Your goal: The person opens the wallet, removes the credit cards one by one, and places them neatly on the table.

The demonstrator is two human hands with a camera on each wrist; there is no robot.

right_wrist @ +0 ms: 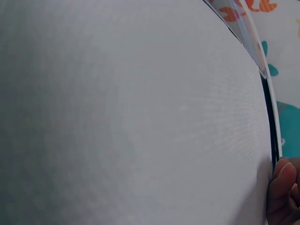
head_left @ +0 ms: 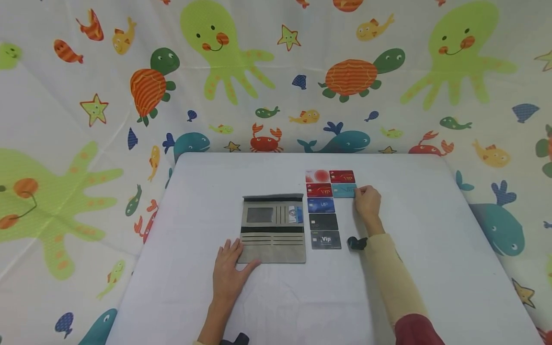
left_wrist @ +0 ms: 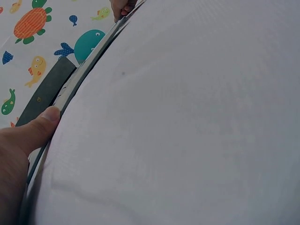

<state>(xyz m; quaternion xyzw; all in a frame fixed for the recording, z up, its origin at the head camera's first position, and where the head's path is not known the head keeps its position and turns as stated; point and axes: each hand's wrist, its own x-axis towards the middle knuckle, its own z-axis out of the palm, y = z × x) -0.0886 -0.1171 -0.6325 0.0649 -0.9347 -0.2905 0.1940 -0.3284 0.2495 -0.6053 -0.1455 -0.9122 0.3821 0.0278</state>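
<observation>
A grey wallet (head_left: 282, 251) lies unfolded on the table, with a blue-and-white card (head_left: 295, 214) in one of its slots. My left hand (head_left: 228, 270) rests on its lower left corner, fingers spread along the left side and thumb at the bottom edge; the left wrist view shows the thumb (left_wrist: 44, 124) against that edge. To the right of the wallet, my right hand (head_left: 368, 203) pinches the right end of a teal VIP card (head_left: 343, 190), its fingers curled. In the right wrist view only the fingertips (right_wrist: 283, 176) show, by the card's edge.
Left of and below the teal card, a column holds a white-and-red card (head_left: 317, 176), a red VIP card (head_left: 318, 190), a blue one (head_left: 321, 205), a black one (head_left: 323, 222) and a dark grey one (head_left: 326, 240). Another red card (head_left: 342, 176) lies above the teal card.
</observation>
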